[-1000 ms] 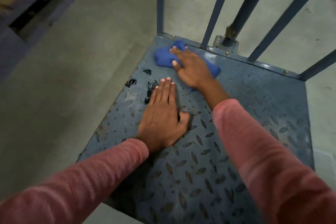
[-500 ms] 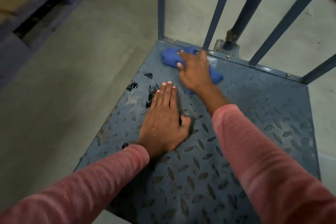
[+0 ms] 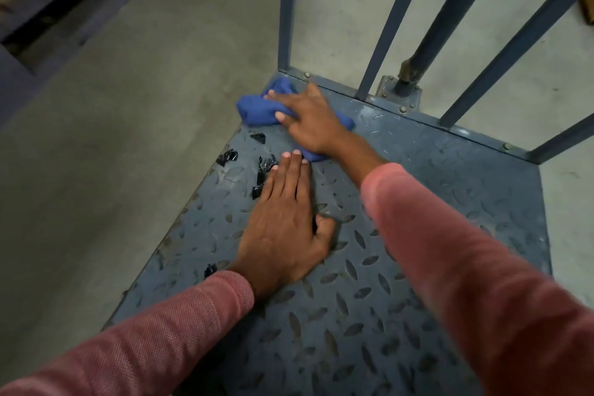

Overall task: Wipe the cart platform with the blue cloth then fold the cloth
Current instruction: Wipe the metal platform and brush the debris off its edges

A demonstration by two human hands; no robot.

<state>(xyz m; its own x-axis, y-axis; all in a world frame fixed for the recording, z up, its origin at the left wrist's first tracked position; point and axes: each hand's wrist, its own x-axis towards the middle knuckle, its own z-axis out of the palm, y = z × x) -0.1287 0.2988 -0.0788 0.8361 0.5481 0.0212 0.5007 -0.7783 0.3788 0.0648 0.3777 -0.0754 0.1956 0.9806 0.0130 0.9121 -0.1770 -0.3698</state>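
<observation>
From the head camera, looking down: my right hand [image 3: 308, 120] lies flat on the blue cloth [image 3: 257, 111], fingers spread and fairly straight, pressing it down rather than clutching it. My left hand [image 3: 283, 222] is released too, palm and straight fingers flat on the cart platform [image 3: 434, 209], holding nothing and bracing me. Its fingertips sit just beside a few black scraps [image 3: 262, 170] scattered near the left edge.

The cloth is in the far left corner of the platform, close to the bolted rail under the upright bars [image 3: 389, 22]. It is bunched, not spread: a rumpled lump ahead of my fingers, a little showing at my wrist and a little by my left fingertips. Its left end seems to bulge just past the platform edge.

I judge this as mid-wipe, with folding not begun. To do it well I should press evenly through the palm so the cloth drags across the raised tread instead of rolling up under my hand. The corner and the rail seam need short strokes. The scraps should be swept toward the edge and off, not smeared about. A flatter cloth would cover more metal per pass.
</observation>
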